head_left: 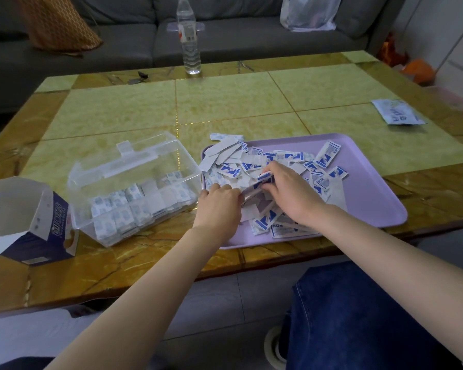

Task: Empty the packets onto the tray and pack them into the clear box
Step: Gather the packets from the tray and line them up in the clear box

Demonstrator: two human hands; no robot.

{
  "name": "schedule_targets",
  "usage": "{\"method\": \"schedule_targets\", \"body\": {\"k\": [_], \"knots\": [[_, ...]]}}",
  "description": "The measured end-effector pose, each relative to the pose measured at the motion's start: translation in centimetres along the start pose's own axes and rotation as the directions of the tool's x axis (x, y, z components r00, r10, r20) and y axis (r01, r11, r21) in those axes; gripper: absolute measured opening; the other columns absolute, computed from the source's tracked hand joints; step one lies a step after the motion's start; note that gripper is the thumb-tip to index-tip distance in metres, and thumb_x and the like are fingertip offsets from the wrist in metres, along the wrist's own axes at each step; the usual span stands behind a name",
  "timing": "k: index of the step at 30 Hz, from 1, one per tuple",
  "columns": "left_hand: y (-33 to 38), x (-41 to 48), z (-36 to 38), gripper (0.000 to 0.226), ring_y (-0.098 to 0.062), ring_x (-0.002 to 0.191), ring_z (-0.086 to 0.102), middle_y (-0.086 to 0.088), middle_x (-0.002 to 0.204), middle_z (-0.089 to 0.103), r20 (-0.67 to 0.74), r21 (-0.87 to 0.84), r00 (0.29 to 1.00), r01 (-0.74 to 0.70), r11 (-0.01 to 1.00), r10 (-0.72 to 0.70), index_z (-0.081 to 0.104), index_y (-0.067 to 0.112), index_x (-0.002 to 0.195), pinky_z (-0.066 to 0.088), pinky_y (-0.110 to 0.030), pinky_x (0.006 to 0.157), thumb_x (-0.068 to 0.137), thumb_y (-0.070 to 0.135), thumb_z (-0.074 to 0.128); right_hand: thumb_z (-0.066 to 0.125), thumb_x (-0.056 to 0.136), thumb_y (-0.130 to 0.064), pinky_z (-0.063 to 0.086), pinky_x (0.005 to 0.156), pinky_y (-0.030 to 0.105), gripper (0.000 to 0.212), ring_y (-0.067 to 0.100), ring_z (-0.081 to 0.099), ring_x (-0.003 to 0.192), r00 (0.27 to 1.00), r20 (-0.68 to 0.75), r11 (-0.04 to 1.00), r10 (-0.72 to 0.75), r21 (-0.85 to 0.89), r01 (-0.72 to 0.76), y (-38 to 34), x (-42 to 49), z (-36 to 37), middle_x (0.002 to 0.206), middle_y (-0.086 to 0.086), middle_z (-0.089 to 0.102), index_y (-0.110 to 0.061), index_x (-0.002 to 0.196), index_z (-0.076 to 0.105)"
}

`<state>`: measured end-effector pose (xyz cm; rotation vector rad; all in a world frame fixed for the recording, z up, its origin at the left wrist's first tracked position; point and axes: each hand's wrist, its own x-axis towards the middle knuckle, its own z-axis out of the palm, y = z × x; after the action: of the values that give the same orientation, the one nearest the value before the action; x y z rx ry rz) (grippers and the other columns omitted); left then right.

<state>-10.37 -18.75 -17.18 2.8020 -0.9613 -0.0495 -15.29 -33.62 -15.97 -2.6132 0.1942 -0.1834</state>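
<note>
Head view, both hands down in the pile on the lilac tray (372, 209). My left hand (219, 201) and right hand (289, 190) meet over the tray's near-left part, fingers curled and pressed together around a small stack of blue-and-white sachets (254, 193); I am squaring it up edge-on between the two hands. Loose sachets (324, 158) lie scattered flat across the rest of the tray, some overlapping.

The clear box (134, 190) stands on the table (225, 102) just left of the tray, lid tipped back, partly filled with sachets stood upright in rows. Room remains toward its right end, as far as I can judge through the wall.

Risks from here:
- The stack is slippery film held only by side pressure. Lifting it across the gap to the box could let the middle ones fan out and drop onto the table or between tray and box
- A few sachets (225, 137) already overhang the tray's far-left corner; a sweep of my left wrist would push them off
- Pushing a thick stack into the box may topple the rows already standing
- An open carton (30, 222) lies near the box's left side; a flat packet (397, 112) sits well apart at far right, possibly unemptied; I cannot tell
</note>
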Motion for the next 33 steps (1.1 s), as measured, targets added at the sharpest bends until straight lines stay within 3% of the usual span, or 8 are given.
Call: {"method": "schedule_targets", "body": {"k": [3,8,15,20,22,26,29,33], "knots": [[0.0,0.0,0.0,0.032,-0.028,0.107,0.046,-0.008,0.11,0.055,0.029,-0.029,0.999,-0.021,0.999,0.022,0.059,0.011,0.109,0.034,-0.035,0.089,0.102,0.023,0.03,0.05,0.095,-0.012,0.047,0.08,0.041,0.012,0.023,0.053,0.094,1.0,0.002,1.0,-0.005,0.002,0.005,0.6,-0.3,0.0,0.105,0.007,0.057,-0.008,0.107,0.048],[0.1,0.2,-0.2,0.027,-0.028,0.102,0.048,-0.007,0.105,0.054,-0.007,-0.122,0.998,-0.057,0.991,0.057,0.056,0.011,0.106,0.032,-0.032,0.082,0.101,0.021,0.032,0.05,0.095,-0.012,0.045,0.074,0.036,0.006,0.021,0.052,0.089,0.999,-0.005,0.999,-0.037,0.027,0.037,0.3,-0.2,0.1,0.093,0.0,0.055,-0.017,0.092,0.046],[0.5,0.3,-0.3,0.021,-0.028,0.1,0.05,-0.007,0.107,0.053,0.035,-0.081,0.998,-0.052,0.995,0.055,0.05,0.011,0.108,0.031,-0.032,0.075,0.098,0.026,0.038,0.052,0.094,-0.014,0.047,0.069,0.037,0.012,0.025,0.06,0.075,0.999,0.018,0.992,-0.039,0.124,0.037,-0.9,0.0,0.1,0.085,0.007,0.063,-0.011,0.106,0.052],[0.2,0.7,-0.4,0.013,-0.026,0.095,0.053,-0.007,0.101,0.056,0.055,-0.056,0.998,0.006,0.998,-0.003,0.048,0.015,0.089,0.035,-0.031,0.067,0.096,0.024,0.041,0.055,0.093,-0.015,0.048,0.071,0.033,0.02,0.02,0.059,0.076,0.999,0.037,0.99,-0.007,0.139,0.002,-1.3,0.5,0.5,0.091,0.002,0.063,-0.011,0.113,0.052],[0.0,0.7,-0.4,0.019,-0.024,0.095,0.054,-0.005,0.1,0.054,0.084,-0.043,0.996,-0.01,0.999,0.014,0.05,0.014,0.094,0.037,-0.031,0.066,0.094,0.033,0.046,0.056,0.093,-0.015,0.049,0.072,0.033,0.019,0.016,0.06,0.075,0.997,0.078,0.991,-0.002,0.131,-0.009,-1.2,0.6,0.4,0.09,-0.001,0.063,-0.012,0.111,0.054],[0.0,0.3,-0.1,0.046,-0.023,0.104,0.048,-0.004,0.11,0.05,0.14,-0.046,0.989,-0.03,0.999,0.036,0.046,0.013,0.115,0.041,-0.032,0.073,0.088,0.05,0.053,0.055,0.093,-0.015,0.041,0.056,0.028,0.004,0.011,0.05,0.055,0.998,0.066,0.995,0.0,0.099,-0.007,-1.0,0.6,0.2,0.067,-0.007,0.053,-0.014,0.097,0.053],[0.3,0.4,-0.2,0.039,-0.027,0.1,0.052,-0.006,0.109,0.055,0.089,-0.117,0.996,0.025,0.993,-0.014,0.043,0.011,0.116,0.039,-0.033,0.068,0.094,0.043,0.048,0.051,0.095,-0.014,0.032,0.049,0.022,0.005,0.005,0.042,0.052,1.0,0.0,0.997,0.015,0.079,-0.015,-0.5,0.8,-0.4,0.063,-0.011,0.044,-0.014,0.1,0.049],[-0.2,0.6,-0.7,0.021,-0.032,0.09,0.058,-0.011,0.104,0.062,0.065,-0.151,0.996,0.074,0.986,-0.065,0.046,0.013,0.114,0.039,-0.035,0.063,0.094,0.011,0.04,0.047,0.097,-0.011,0.03,0.05,0.023,0.017,0.004,0.036,0.053,0.995,-0.093,0.999,0.044,0.035,-0.041,0.2,1.1,-1.1,0.07,-0.003,0.046,-0.005,0.112,0.048]]}}
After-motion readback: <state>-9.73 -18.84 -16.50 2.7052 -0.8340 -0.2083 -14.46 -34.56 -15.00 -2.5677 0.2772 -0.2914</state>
